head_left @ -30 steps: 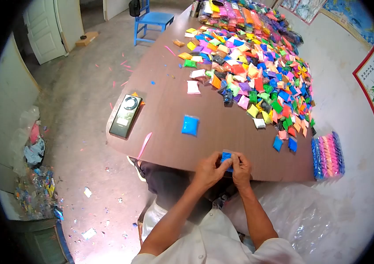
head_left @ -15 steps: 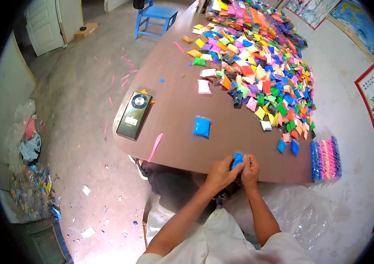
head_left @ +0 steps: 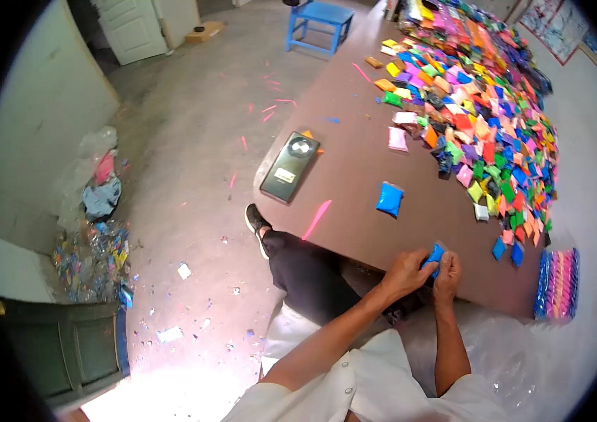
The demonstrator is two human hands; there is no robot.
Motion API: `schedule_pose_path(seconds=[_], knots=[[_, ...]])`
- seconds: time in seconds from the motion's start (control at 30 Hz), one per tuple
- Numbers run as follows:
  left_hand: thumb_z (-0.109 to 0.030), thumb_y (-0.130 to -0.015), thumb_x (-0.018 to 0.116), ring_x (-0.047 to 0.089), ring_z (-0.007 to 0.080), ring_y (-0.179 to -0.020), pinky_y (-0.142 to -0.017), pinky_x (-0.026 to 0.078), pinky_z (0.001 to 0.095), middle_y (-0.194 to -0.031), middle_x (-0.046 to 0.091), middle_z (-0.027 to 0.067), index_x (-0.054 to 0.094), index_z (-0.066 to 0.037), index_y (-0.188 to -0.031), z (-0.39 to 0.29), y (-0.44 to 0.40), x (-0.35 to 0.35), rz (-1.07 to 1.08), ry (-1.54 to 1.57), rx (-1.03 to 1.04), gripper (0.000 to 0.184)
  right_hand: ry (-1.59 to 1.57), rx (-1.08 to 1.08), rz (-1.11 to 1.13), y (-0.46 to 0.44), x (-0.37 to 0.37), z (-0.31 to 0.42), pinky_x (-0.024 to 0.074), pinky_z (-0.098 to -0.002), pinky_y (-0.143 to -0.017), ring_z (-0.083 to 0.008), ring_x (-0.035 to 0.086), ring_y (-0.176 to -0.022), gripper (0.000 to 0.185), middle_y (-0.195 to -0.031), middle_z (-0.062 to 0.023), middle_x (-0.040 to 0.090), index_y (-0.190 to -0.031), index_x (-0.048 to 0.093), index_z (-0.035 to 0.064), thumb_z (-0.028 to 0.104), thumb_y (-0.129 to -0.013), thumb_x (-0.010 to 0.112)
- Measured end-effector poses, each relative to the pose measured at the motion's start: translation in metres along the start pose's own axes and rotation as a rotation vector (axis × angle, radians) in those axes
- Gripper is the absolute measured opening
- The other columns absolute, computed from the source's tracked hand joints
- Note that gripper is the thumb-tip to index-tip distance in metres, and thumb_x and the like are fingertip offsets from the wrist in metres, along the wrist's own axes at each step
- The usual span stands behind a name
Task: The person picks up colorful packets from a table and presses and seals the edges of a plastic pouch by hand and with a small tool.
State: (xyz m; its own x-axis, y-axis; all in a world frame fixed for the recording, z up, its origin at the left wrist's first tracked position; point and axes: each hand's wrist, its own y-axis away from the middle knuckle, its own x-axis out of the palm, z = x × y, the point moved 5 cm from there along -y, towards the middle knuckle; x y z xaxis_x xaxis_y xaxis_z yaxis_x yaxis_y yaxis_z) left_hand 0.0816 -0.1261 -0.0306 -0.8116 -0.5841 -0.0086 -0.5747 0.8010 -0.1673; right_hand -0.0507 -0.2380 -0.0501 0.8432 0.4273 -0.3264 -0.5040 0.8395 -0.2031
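Between my two hands, at the table's near edge, is a small blue packet (head_left: 437,252) in clear wrapping. My left hand (head_left: 405,274) is closed on it from the left, thumb against its side. My right hand (head_left: 447,276) pinches the same packet from the right, fingers curled. Part of the packet is hidden behind the fingers. Another blue packet (head_left: 390,200) lies flat on the table just beyond my hands.
A brown table (head_left: 355,169) bears a big heap of colourful packets (head_left: 488,133) on its right. A phone (head_left: 289,167) and a pink strip (head_left: 317,219) lie at left. A stack of wrapped bundles (head_left: 556,283) is at right. A blue stool (head_left: 319,15) stands beyond.
The camera view has swung left, so the table and packets appear further right. Both hands still hold the blue packet near the table edge; it looks slightly more tilted.
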Motion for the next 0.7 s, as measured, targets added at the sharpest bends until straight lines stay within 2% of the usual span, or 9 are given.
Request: schedule_pose_path(seconds=[0.1,0.13,0.2,0.37,0.43,0.5,0.57,0.63,0.7], knots=[[-0.023,-0.092,0.07,0.064,0.031,-0.063,-0.061,0.049,0.0421,-0.076,0.066,0.0221,0.067,0.004,-0.095,-0.009,-0.001,-0.005,0.026,0.074,-0.168,0.027,-0.049,-0.037,0.06,-0.004,-0.005,-0.016,0.0425,-0.0274,-0.072,-0.0085,0.047,-0.082,0.026,-0.087,0.0019,0.051,-0.097,0.059,0.0041,0.026,-0.109,0.052],[-0.023,-0.092,0.07,0.064,0.031,-0.063,-0.061,0.049,0.0421,-0.076,0.066,0.0221,0.067,0.004,-0.095,-0.002,0.0,-0.004,-0.015,0.062,-0.176,0.027,0.03,-0.053,0.01,-0.005,-0.007,-0.016,0.0412,-0.0261,-0.07,-0.0075,0.045,-0.08,0.028,-0.085,0.003,0.05,-0.096,0.059,0.0043,0.028,-0.109,0.051],[-0.023,-0.092,0.068,0.066,0.034,-0.07,-0.066,0.051,0.0438,-0.081,0.067,0.0237,0.068,0.004,-0.097,0.004,-0.003,0.003,-0.069,0.044,0.026,0.027,0.129,-0.098,-0.008,-0.008,-0.008,-0.011,0.0408,-0.0264,-0.069,-0.0079,0.045,-0.078,0.03,-0.085,0.0028,0.05,-0.097,0.06,0.0034,0.029,-0.11,0.05],[-0.019,-0.09,0.066,0.066,0.0387,-0.077,-0.072,0.052,0.0464,-0.086,0.068,0.0242,0.068,0.004,-0.099,0.038,-0.011,0.017,-0.169,0.029,0.137,0.024,0.131,-0.075,0.123,-0.012,-0.008,0.002,0.0462,-0.0313,-0.078,-0.0144,0.053,-0.086,0.034,-0.093,-0.0052,0.06,-0.11,0.064,-0.0008,0.03,-0.109,0.05],[-0.019,-0.085,0.069,0.064,0.0366,-0.07,-0.065,0.05,0.0462,-0.08,0.066,0.0239,0.067,0.004,-0.089,0.027,-0.008,0.016,-0.198,0.022,0.146,0.023,0.102,-0.066,0.168,-0.017,-0.01,-0.009,0.0463,-0.0313,-0.08,-0.0148,0.053,-0.087,0.035,-0.094,-0.0056,0.06,-0.109,0.064,-0.0011,0.031,-0.109,0.05],[-0.02,-0.084,0.07,0.065,0.035,-0.069,-0.064,0.05,0.0454,-0.079,0.066,0.0233,0.067,0.003,-0.089,0.017,-0.004,0.012,-0.201,0.016,0.142,0.024,0.093,-0.055,0.183,-0.025,-0.015,-0.021,0.0463,-0.0313,-0.081,-0.0153,0.054,-0.089,0.036,-0.095,-0.0059,0.06,-0.109,0.064,-0.0014,0.032,-0.11,0.05],[-0.021,-0.082,0.07,0.065,0.0333,-0.069,-0.063,0.05,0.0445,-0.078,0.066,0.0226,0.067,0.003,-0.089,0.006,0.0,0.007,-0.193,0.012,0.14,0.025,0.04,-0.206,0.188,-0.029,-0.016,-0.027,0.0455,-0.031,-0.081,-0.014,0.052,-0.089,0.036,-0.095,-0.0041,0.058,-0.107,0.063,-0.0006,0.033,-0.11,0.05],[-0.022,-0.084,0.071,0.067,0.0296,-0.078,-0.07,0.053,0.0419,-0.087,0.068,0.0207,0.069,0.005,-0.1,0.004,0.003,0.01,-0.072,-0.049,0.124,0.031,0.025,-0.152,0.168,-0.035,-0.017,-0.042,0.0453,-0.0309,-0.081,-0.0139,0.052,-0.09,0.036,-0.096,-0.0038,0.058,-0.108,0.063,-0.0001,0.033,-0.11,0.05],[-0.023,-0.083,0.072,0.066,0.0283,-0.078,-0.07,0.053,0.0413,-0.087,0.068,0.0197,0.069,0.005,-0.099,0.005,0.004,0.011,-0.078,-0.102,0.12,0.032,0.017,-0.097,0.147,-0.04,-0.019,-0.054,0.0451,-0.0308,-0.08,-0.0138,0.052,-0.09,0.035,-0.097,-0.0035,0.058,-0.109,0.063,0.0004,0.033,-0.11,0.051]])
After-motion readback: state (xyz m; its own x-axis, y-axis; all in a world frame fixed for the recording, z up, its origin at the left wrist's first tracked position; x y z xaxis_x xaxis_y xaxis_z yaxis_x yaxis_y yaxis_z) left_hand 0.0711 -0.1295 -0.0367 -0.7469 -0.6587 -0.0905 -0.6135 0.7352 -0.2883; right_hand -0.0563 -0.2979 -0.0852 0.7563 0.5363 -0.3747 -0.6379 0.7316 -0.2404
